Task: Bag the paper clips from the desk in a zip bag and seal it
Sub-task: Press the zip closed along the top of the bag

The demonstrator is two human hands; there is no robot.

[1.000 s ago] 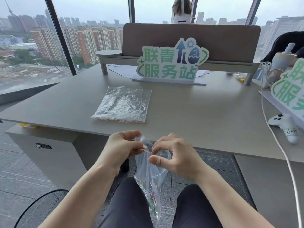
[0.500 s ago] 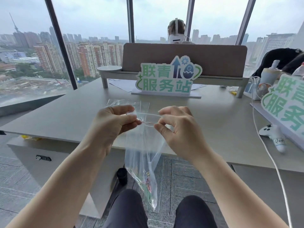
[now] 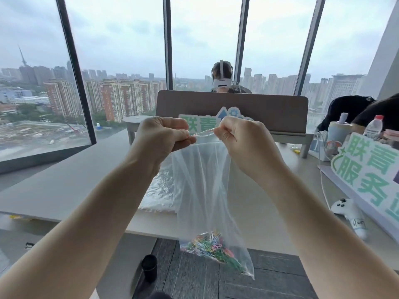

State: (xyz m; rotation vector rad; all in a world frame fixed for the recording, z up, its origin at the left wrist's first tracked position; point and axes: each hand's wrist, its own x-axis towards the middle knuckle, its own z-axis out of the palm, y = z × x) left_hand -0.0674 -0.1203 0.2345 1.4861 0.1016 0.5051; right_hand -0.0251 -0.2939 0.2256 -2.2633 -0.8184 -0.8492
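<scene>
Both hands have risen since the earlier frame, carrying the zip bag [image 3: 205, 190] from lap height up in front of the desk divider [image 3: 269, 113], and the clips now hang in full view at the bottom.

Left hand [image 3: 162, 137]: grip closed, thumb and fingers pinched on the left end of the zip strip [image 3: 204, 133]. Right hand [image 3: 239, 137]: grip closed on the right end of the same strip. A short length of strip is stretched taut between the two grips. Whether that length is pressed shut cannot be determined.

Contents: the paper clips [image 3: 212, 249] lie bunched in the lower right corner of the bag, which hangs clear of the desk [image 3: 75, 180] over the floor.

Failure risks, as judged:
- If the tracks are misaligned between the grips, pressing along them may leave an unsealed gap.
- Loose film may fold into the strip and block closure.
- If either pinch slips, the bag swings and clips may spill to the floor.
- A spare stack of bags [image 3: 159, 190] lies on the desk behind; do not confuse it with the filled one.
</scene>
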